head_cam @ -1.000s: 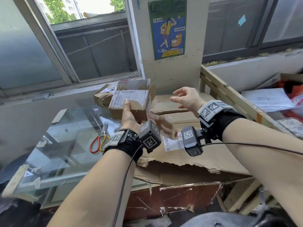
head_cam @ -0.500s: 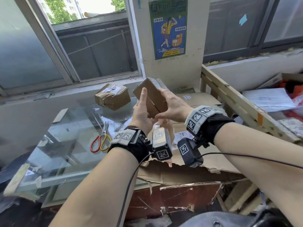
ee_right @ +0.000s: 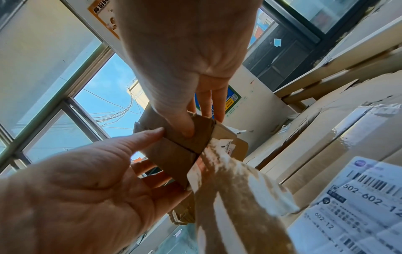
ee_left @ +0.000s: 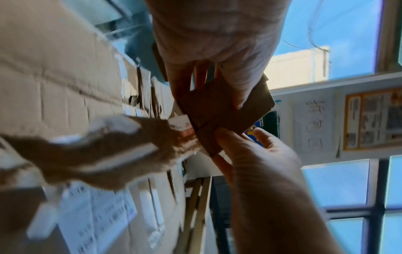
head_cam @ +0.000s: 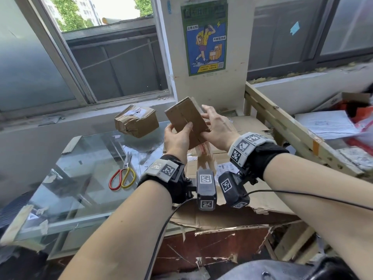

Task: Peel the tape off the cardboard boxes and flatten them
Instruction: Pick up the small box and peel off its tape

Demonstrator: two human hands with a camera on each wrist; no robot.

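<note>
Above glass table [head_cam: 66, 190], two hands holding one box [head_cam: 186, 120], one scissors [head_cam: 123, 174]

Scissors [head_cam: 122, 174] left of cardboard [head_cam: 262, 190] (flattened)

Lighting: bright daylight reached you through the windows [head_cam: 113, 57]. Glare: pale reflections lay across the glass surface [head_cam: 84, 178]. Distortion: frame edges bowed in your head view. Blur: peeling tape [ee_left: 97, 151] smeared near both wrist cameras; backlit palms were shadowed.
</note>
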